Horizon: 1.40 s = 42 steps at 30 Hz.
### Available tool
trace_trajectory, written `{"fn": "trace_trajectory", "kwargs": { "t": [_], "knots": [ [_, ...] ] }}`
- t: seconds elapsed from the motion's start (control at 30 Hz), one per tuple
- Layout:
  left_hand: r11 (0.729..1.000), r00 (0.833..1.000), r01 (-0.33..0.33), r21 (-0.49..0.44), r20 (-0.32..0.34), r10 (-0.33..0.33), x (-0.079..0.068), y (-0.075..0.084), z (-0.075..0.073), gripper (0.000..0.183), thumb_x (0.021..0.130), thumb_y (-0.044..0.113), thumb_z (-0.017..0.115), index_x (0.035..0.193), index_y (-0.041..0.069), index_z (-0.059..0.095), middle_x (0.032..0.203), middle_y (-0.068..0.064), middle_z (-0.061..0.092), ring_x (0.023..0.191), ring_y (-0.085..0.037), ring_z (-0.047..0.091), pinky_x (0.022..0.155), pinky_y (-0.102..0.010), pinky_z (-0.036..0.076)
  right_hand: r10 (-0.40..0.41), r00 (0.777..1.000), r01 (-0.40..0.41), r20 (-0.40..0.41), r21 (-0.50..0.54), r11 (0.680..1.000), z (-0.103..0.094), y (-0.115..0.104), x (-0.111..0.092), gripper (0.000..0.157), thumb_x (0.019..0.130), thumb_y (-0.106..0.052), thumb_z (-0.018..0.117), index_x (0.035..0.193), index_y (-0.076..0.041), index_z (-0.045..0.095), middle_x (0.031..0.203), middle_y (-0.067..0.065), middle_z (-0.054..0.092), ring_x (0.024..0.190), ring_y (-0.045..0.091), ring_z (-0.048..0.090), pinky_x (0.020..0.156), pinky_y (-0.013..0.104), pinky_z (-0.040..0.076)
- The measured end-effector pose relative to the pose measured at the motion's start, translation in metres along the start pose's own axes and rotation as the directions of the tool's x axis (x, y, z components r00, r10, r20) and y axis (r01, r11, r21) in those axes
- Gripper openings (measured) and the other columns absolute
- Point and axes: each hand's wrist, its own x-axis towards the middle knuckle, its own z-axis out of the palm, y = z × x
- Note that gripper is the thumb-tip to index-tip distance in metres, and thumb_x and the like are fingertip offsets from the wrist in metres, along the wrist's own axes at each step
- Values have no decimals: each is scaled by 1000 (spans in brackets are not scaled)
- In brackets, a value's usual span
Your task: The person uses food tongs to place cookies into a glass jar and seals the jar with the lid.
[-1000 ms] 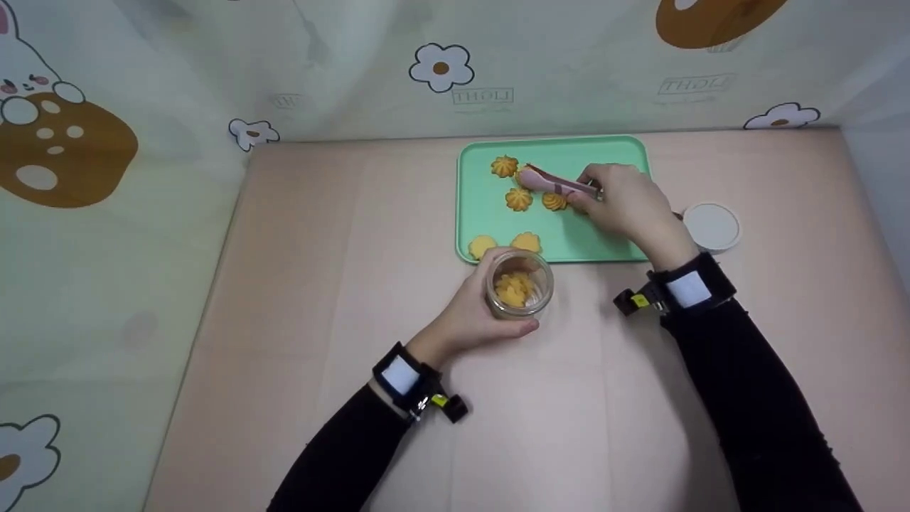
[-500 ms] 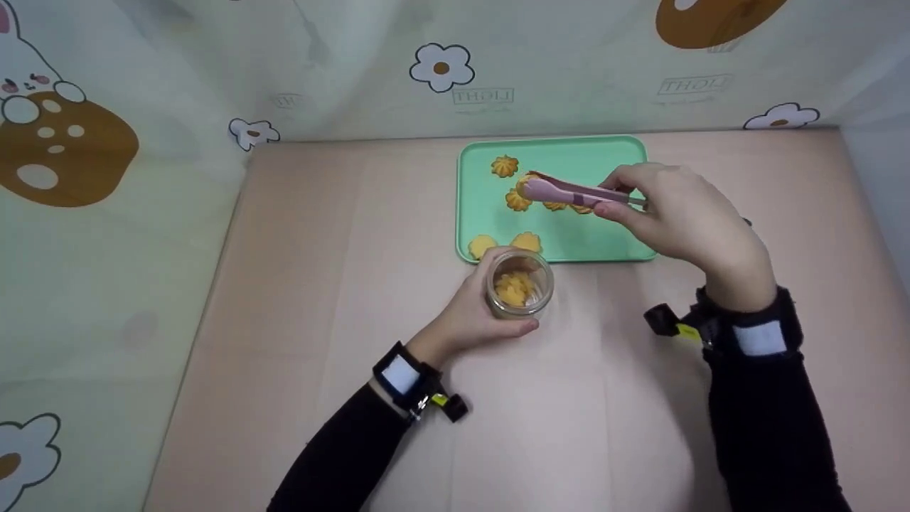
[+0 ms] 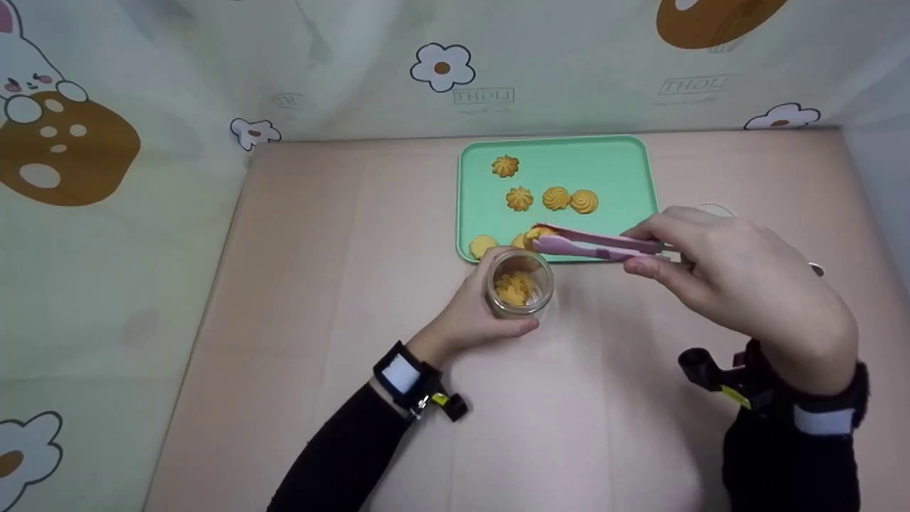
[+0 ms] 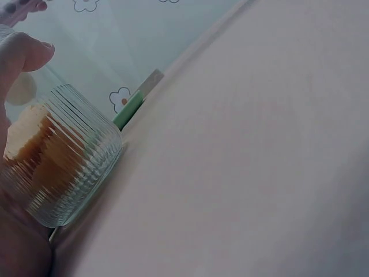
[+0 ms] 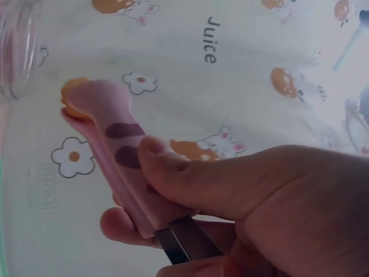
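Observation:
My left hand [image 3: 476, 313] holds a ribbed glass jar [image 3: 546, 284] by its side, just in front of the green tray. Yellow cookies [image 3: 513, 288] lie inside the jar, and the left wrist view shows them through the glass. My right hand [image 3: 753, 291] grips pink tongs [image 3: 593, 245] between thumb and fingers. A golden piped cookie [image 5: 73, 95] is pinched in the tips of the tongs, above the tray's front edge and close to the jar's rim.
On the green tray [image 3: 618, 160] sit several cookies, including a swirled cookie [image 3: 584, 202] and a pale flat cookie [image 3: 483, 247]. A white round lid [image 3: 716, 210] is mostly hidden behind the right hand. A patterned cloth [image 3: 341, 71] rises behind the table.
My right hand has lifted the cookie with the tongs from the middle of the tray and drawn it back toward the jar. The left hand and jar stay in place.

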Motion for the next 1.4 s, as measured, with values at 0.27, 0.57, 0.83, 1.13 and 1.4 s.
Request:
{"fn": "trace_trajectory", "kwargs": {
  "t": [0.27,0.57,0.83,1.13,1.4],
  "knots": [
    [1000,1000,6,-9,10,-5,1,1,0,94,77,12,98,155,18,45,151,-3,60,140,-23,58,123,-43,45,-48,998,49,40,-37,998,0,-21,-11,18,97,-25,84,114,-21,77,97,-12,70,67,4,51,58,31,49],
    [1000,1000,-19,-16,18,19,2,1,1,91,78,10,97,153,17,46,147,-4,63,139,-23,59,123,-43,46,-23,997,28,76,-69,997,6,-32,-11,21,98,-26,84,117,-19,78,97,-10,70,70,7,57,61,36,54],
    [999,999,-26,-33,19,27,2,1,0,89,79,10,97,152,14,46,146,-7,63,139,-25,59,122,-44,46,15,991,-6,130,-66,998,11,-34,-5,18,99,-28,83,113,-19,77,93,-9,68,64,7,53,56,34,49],
    [998,999,-36,-42,27,37,2,1,0,91,79,9,97,153,15,45,146,-7,63,138,-25,59,123,-44,46,32,984,-22,173,-61,998,16,-32,2,17,100,-28,82,114,-18,78,94,-7,69,65,11,55,58,36,50],
    [998,999,-35,-59,27,36,2,1,0,90,79,7,96,152,17,45,146,-6,62,138,-26,59,123,-45,46,40,979,-31,201,-44,999,17,-31,2,18,101,-28,82,115,-19,78,95,-7,69,67,10,55,60,36,50]
  ]
}}
